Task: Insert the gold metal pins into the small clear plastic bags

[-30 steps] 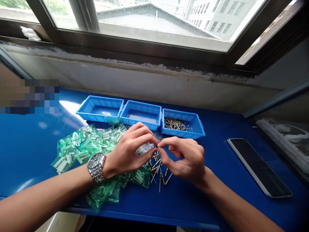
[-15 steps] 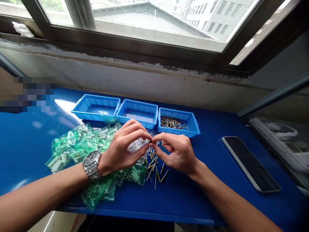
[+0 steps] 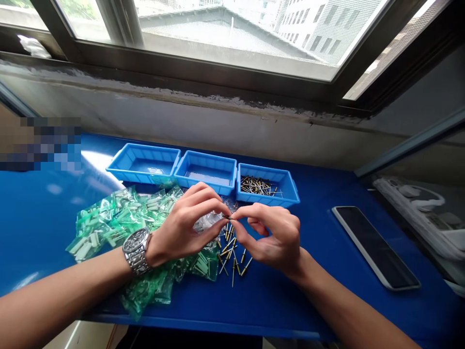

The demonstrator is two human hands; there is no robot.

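Note:
My left hand (image 3: 189, 230) and my right hand (image 3: 274, 237) meet at the fingertips, above the table's middle. Thumb and forefinger of each are pinched on a small, thin, dark piece that looks like a blind rivet (image 3: 229, 217); the fingertips cover most of it. Just below them, several loose blind rivets (image 3: 233, 257) with gold-and-black bodies and silver pins lie scattered on the blue table (image 3: 290, 310). Beneath and left of my left hand spread green plastic bags (image 3: 119, 215) of pale strip-shaped pieces. Clear plastic bags (image 3: 209, 220) show behind its fingers.
Three blue bins stand in a row at the back: a left bin (image 3: 145, 176), a middle bin (image 3: 207, 185), and a right bin (image 3: 269, 199) with a pile of rivets. A phone (image 3: 376, 247) lies at the right. A wall and window (image 3: 232, 58) rise behind the table.
My right hand has shifted slightly right and down, and its fingertips sit a little differently on the small piece. My left hand keeps its pinch. The view has tilted slightly.

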